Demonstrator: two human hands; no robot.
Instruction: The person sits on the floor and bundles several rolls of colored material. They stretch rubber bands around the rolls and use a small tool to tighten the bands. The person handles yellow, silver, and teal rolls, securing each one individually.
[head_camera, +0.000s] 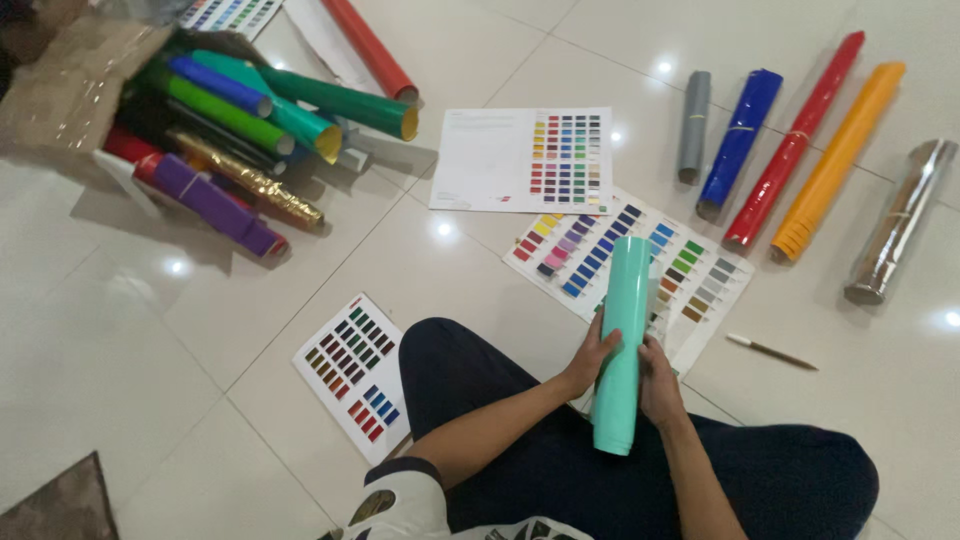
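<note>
I sit on a white tiled floor and hold a mint-green roll (622, 340) of sheet material with both hands. My left hand (590, 357) grips its left side and my right hand (659, 385) grips its right side, near the lower half. The roll points away from me, over a colour swatch chart (690, 275) lying in front of my knees.
Two more swatch charts lie on the floor, one ahead (525, 160) and one at my left (350, 375). A cardboard box (80, 85) at far left spills several coloured rolls (250, 120). Grey, blue, red, orange and silver rolls (790, 145) lie in a row at right. A pen (770, 351) lies nearby.
</note>
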